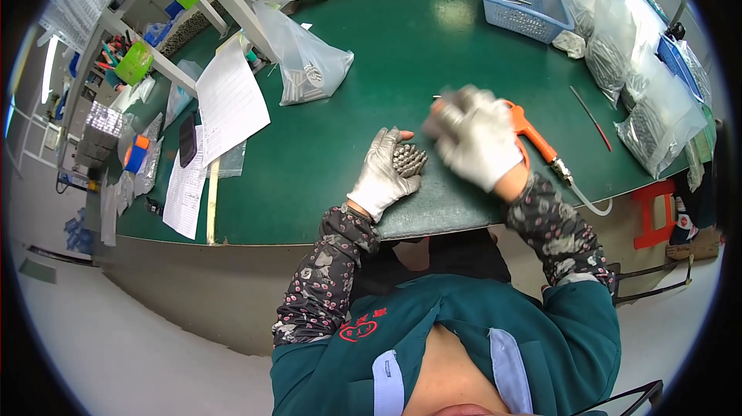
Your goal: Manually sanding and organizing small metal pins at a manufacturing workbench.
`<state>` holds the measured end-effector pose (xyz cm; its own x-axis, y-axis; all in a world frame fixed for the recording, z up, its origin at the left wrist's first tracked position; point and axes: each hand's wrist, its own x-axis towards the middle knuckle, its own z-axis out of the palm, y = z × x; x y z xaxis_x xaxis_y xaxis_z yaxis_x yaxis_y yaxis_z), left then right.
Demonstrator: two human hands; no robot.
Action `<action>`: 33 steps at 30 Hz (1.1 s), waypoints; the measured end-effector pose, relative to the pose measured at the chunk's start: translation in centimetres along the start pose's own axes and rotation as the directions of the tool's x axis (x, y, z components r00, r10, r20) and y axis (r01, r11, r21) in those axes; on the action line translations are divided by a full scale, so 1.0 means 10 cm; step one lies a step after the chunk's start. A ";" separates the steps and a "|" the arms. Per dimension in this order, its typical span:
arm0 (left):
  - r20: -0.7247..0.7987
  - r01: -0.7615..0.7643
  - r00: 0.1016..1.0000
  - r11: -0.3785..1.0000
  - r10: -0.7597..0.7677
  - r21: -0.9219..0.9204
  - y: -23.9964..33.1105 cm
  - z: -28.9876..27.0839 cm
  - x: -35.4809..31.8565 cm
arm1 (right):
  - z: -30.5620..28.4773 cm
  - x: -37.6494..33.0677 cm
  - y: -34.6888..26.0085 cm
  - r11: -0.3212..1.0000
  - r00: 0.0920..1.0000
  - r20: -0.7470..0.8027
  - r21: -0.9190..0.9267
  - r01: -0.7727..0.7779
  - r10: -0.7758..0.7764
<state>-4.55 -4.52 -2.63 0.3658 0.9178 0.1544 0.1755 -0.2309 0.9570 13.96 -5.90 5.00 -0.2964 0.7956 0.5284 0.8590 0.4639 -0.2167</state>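
My left hand (pixel 382 172), in a white work glove with bare fingertips, is closed around a bundle of small metal pins (pixel 409 160), their ends packed together. It rests by the table's front edge. My right hand (pixel 475 138), gloved the same way, is to the right of the bundle and apart from it. Motion smears its fingers, so their grip is unclear. Just beyond its right side lies an orange air blow gun (pixel 533 134) with a pale hose (pixel 593 207), partly hidden behind the glove.
The green table (pixel 402 45) carries a blue plastic basket (pixel 525 0) at the back right. Filled clear bags (pixel 610 37) line the right edge, near a thin rod (pixel 590 118). On the left are a plastic bag (pixel 309 60), papers (pixel 232 99), a phone (pixel 188 140) and a shelf frame (pixel 243 18).
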 end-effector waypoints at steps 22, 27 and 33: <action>-0.020 -0.011 1.000 0.959 0.006 -0.283 -0.03 0.08 0.00 | 0.16 0.01 -0.17 0.980 0.991 -0.051 0.154 0.128 -0.121; -0.027 -0.226 0.974 0.974 0.226 0.026 -0.05 0.01 0.09 | -0.01 -0.01 -0.26 0.965 0.980 0.088 0.210 0.155 -0.176; 0.023 0.115 0.993 0.989 -0.114 -0.093 -0.03 0.02 0.01 | 0.09 0.04 -0.07 0.996 0.995 -0.083 0.074 -0.041 0.047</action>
<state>-4.38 -4.46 -2.99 0.3645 0.9304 0.0389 0.1310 -0.0926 0.9870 12.83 -5.58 4.60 -0.2199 0.7812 0.5843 0.8373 0.4585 -0.2979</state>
